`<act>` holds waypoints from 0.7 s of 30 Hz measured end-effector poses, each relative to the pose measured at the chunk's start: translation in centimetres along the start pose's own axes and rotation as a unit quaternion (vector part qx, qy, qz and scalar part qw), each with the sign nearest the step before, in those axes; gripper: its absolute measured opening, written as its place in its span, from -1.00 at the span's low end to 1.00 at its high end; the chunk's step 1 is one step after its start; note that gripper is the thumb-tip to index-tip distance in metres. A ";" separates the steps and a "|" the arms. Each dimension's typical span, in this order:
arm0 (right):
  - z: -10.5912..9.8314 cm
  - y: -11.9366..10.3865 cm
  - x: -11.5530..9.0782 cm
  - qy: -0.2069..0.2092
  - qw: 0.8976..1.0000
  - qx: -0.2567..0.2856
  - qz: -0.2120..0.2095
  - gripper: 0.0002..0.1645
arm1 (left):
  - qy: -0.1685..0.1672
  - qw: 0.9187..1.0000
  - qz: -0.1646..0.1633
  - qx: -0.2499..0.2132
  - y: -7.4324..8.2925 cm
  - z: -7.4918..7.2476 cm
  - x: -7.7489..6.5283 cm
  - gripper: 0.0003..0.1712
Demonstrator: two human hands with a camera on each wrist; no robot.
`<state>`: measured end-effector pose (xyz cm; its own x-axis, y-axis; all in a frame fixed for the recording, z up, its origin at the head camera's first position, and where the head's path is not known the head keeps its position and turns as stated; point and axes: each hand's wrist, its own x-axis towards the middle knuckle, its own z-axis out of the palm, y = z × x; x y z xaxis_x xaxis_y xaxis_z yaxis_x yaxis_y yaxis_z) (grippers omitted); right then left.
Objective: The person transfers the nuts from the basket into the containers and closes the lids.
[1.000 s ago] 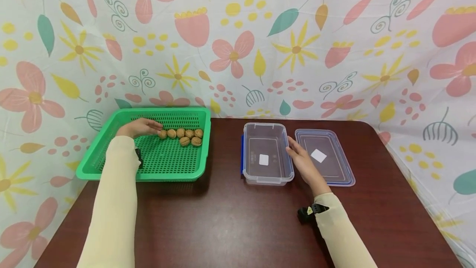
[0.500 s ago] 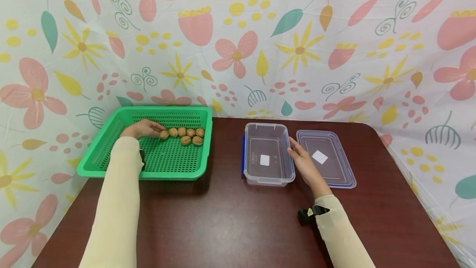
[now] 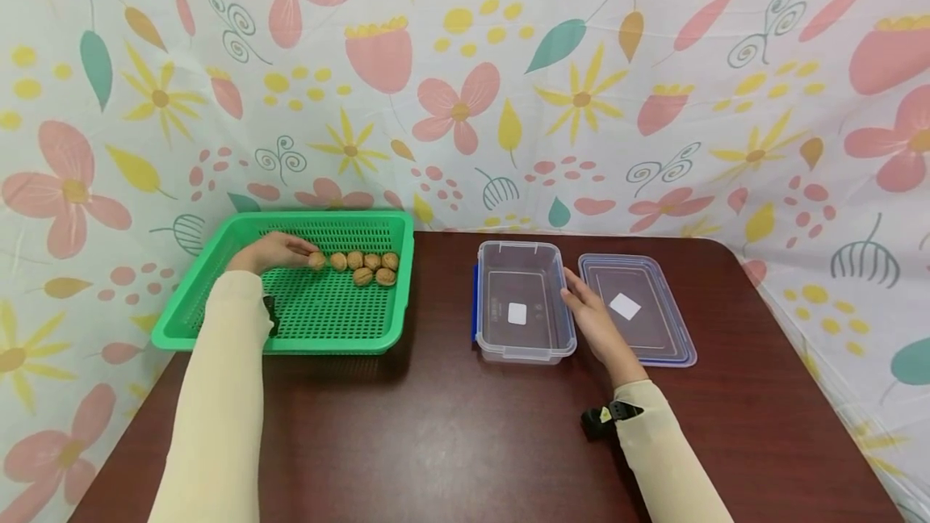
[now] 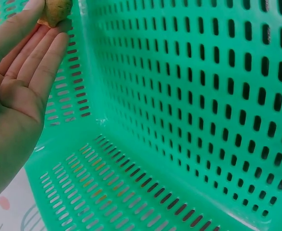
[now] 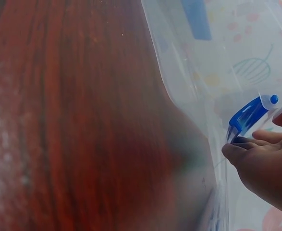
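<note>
With my left hand (image 3: 270,253) I reach over the near rim of the green perforated plastic basket (image 3: 320,343), my thumb and fingertips pinching a round, light-brown walnut (image 3: 316,261). It is inside the basket, at the left end of the back row. One second ago my fingers stretched straight out beside that nut and it sat close against its neighbour; now my fingers have closed on it and a small gap shows between the two. The six other brown walnuts (image 3: 355,261) lie as they did, four along the row and two in front, toward the basket's right side.

My right hand (image 3: 599,331) has stayed where it was, its fingers fairly straight and resting against the right wall of the clear rectangular plastic container (image 3: 523,285). In the right wrist view, my fingertips are at a blue plastic latch (image 5: 249,115) on that side. The clear flat lid with a blue seal (image 3: 657,321) lies unmoved on the dark reddish-brown wooden bench (image 3: 407,426), just right of the container.
</note>
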<state>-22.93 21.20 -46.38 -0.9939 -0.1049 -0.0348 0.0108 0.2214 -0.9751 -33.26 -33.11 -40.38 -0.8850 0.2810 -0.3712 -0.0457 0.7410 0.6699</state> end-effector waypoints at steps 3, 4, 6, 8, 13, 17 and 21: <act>0.0 -0.3 -0.2 -0.002 1.000 -0.006 0.005 -0.36 | 0.017 1.000 0.004 -0.006 0.3 -0.3 -0.3 -0.47; 0.0 -0.3 -0.2 -0.002 1.000 -0.009 0.006 -0.35 | 0.024 1.000 0.007 -0.009 0.5 -0.5 -0.3 -0.46; -0.1 0.1 0.0 0.000 1.000 -0.016 0.005 -0.35 | 0.037 0.999 0.015 -0.014 0.7 -0.8 -0.4 -0.47; -0.2 0.6 0.2 0.004 1.000 -0.025 0.001 -0.34 | 0.047 0.998 0.022 -0.020 1.0 -1.2 -0.5 -0.46; -0.1 -0.2 0.0 0.005 1.000 -0.019 0.009 -0.35 | 0.065 0.997 0.027 -0.028 2.4 -1.6 -1.3 -0.43; 0.1 -1.3 -0.5 0.004 1.000 -0.009 0.014 -0.36 | 0.085 0.995 0.029 -0.036 3.7 -1.6 -2.0 -0.41; 0.1 -0.9 -0.4 0.003 1.000 -0.013 0.010 -0.36 | 0.104 0.993 0.041 -0.036 4.7 -1.7 -2.5 -0.40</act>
<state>-22.51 20.90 -45.49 -0.9941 -0.0951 -0.0523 0.0272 0.2479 -0.9684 -32.00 -31.34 -35.19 -0.9632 0.2009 -0.1787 0.0034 0.6737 0.7390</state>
